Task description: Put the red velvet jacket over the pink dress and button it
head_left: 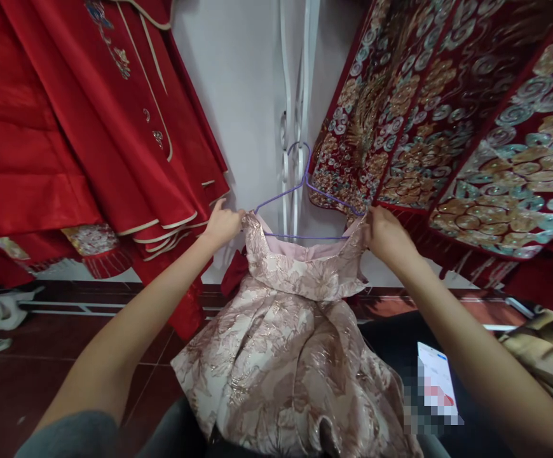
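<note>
Underfoot, a dark red tiled floor [67, 343] meets a plain white wall [248, 95]. Glossy red satin garments [67, 127] hang on the left, and red robes thick with gold and teal embroidery [448, 114] on the right. Between them a pale pink floral brocade dress [286, 356] sits on a thin purple wire hanger [305, 238] — the left hand [222, 226] is closed on one shoulder, the right hand [386, 235] on the other. A white-screened phone [436, 381] lies low right.

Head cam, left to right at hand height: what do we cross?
red satin robes → left hand → pink brocade dress → right hand → gold-embroidered red robes
</note>
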`<state>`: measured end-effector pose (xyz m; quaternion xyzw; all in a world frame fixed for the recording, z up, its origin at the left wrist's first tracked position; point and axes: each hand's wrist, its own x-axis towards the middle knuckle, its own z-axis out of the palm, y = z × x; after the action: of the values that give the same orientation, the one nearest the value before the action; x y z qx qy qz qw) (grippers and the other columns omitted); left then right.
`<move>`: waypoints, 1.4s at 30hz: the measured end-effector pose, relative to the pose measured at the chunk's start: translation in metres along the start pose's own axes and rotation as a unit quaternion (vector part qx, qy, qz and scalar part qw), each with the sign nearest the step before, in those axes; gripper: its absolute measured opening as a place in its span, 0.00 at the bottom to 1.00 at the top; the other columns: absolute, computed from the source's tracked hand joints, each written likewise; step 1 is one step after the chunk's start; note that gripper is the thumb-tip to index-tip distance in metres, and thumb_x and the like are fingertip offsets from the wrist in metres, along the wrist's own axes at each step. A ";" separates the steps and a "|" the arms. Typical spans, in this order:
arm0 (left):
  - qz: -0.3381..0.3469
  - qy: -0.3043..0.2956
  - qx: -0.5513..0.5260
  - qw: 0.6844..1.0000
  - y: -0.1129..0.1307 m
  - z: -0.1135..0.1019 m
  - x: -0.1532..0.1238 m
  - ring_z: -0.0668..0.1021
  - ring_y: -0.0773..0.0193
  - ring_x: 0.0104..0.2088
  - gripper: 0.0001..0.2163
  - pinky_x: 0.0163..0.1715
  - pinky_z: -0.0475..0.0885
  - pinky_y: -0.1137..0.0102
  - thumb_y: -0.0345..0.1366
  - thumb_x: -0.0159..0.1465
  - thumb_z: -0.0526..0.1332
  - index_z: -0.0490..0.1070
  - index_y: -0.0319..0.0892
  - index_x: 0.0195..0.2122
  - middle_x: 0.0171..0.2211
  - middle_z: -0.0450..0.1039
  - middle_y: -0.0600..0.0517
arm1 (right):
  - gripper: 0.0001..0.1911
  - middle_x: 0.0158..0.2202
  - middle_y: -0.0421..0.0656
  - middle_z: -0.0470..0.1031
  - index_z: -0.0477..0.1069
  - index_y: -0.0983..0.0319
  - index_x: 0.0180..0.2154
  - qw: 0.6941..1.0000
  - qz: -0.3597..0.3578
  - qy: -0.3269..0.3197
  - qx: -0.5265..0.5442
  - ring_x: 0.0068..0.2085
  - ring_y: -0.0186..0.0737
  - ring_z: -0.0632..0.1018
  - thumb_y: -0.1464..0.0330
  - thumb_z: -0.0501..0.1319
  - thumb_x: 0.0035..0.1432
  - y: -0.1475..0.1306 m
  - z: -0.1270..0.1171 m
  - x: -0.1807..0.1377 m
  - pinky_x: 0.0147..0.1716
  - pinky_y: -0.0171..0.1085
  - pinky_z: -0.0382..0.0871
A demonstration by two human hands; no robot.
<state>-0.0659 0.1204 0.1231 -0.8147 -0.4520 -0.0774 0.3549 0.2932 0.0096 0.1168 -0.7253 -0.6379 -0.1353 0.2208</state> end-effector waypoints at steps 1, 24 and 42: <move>0.006 0.012 0.011 1.000 0.000 -0.001 -0.001 0.80 0.56 0.28 0.13 0.56 0.56 0.55 0.28 0.60 0.50 0.73 0.36 0.38 0.24 0.77 0.45 | 0.21 0.51 0.61 0.70 0.61 0.72 0.56 1.000 0.017 -0.008 -0.003 0.52 0.53 0.73 0.72 0.50 0.62 -0.001 0.001 0.004 0.47 0.45 0.68; 0.019 -0.055 0.000 0.998 -0.003 0.001 -0.072 0.77 0.56 0.24 0.15 0.42 0.64 0.58 0.30 0.64 0.51 0.75 0.35 0.28 0.22 0.75 0.42 | 0.11 0.34 0.54 0.80 0.78 0.68 0.36 0.991 0.055 -0.122 -0.029 0.35 0.46 0.79 0.73 0.57 0.56 0.033 -0.024 -0.003 0.35 0.35 0.65; 0.131 0.014 -0.227 0.965 0.074 -0.018 -0.020 0.58 0.49 0.63 0.14 0.63 0.47 0.45 0.37 0.66 0.50 0.74 0.39 0.34 0.62 0.58 0.43 | 0.08 0.37 0.41 0.79 0.71 0.58 0.37 0.957 -0.035 -0.034 0.285 0.40 0.40 0.78 0.63 0.58 0.56 -0.009 -0.011 -0.057 0.40 0.37 0.68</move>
<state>-0.0152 0.0698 0.0895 -0.9249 -0.3068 -0.1415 0.1741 0.2764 -0.0448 0.1007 -0.6137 -0.6822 0.0695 0.3913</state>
